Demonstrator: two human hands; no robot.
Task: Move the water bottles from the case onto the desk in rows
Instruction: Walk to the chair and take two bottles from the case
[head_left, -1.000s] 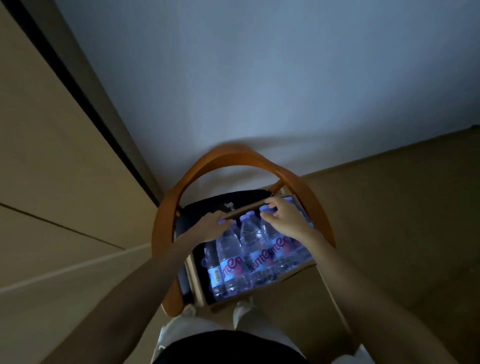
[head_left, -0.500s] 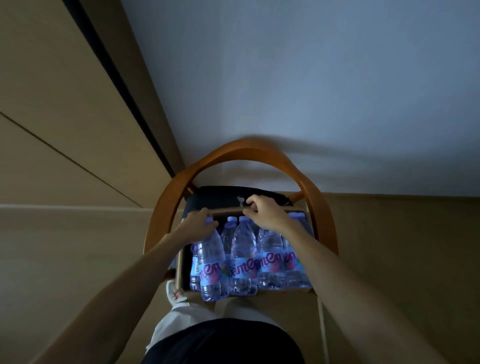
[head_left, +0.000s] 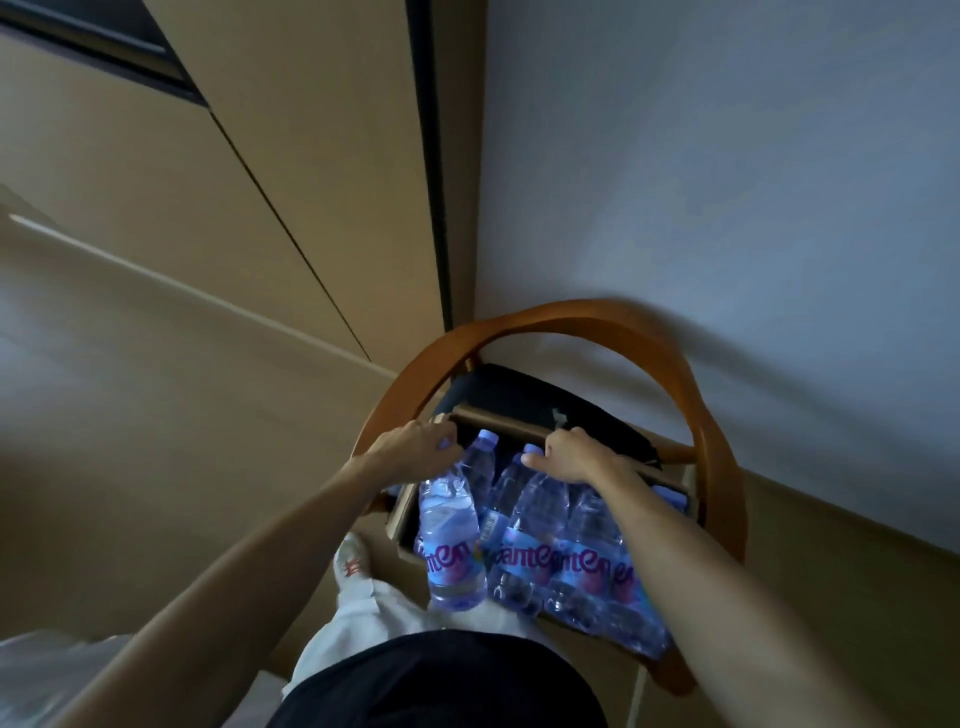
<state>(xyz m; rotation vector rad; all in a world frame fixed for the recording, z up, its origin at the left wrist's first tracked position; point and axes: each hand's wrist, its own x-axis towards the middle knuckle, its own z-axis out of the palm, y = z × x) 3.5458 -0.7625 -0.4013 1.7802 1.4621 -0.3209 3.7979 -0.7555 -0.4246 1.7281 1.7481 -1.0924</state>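
A cardboard case stands on a chair and holds several clear water bottles with purple caps and pink-and-blue labels. My left hand grips the top of the leftmost bottle, which sits higher than the others and leans out over the case's near edge. My right hand is curled over the caps of two bottles in the middle of the case. Bottles further right are partly hidden under my right forearm. The desk is not in view.
The case sits on the black seat of a chair with a curved wooden back, close to a pale wall. Beige cabinet panels rise at the left. A crumpled clear plastic bag lies at the lower left.
The leftmost bottle has come up out of the case in my left hand. My right hand has shifted onto the middle bottles' caps. The view has swung to the left.
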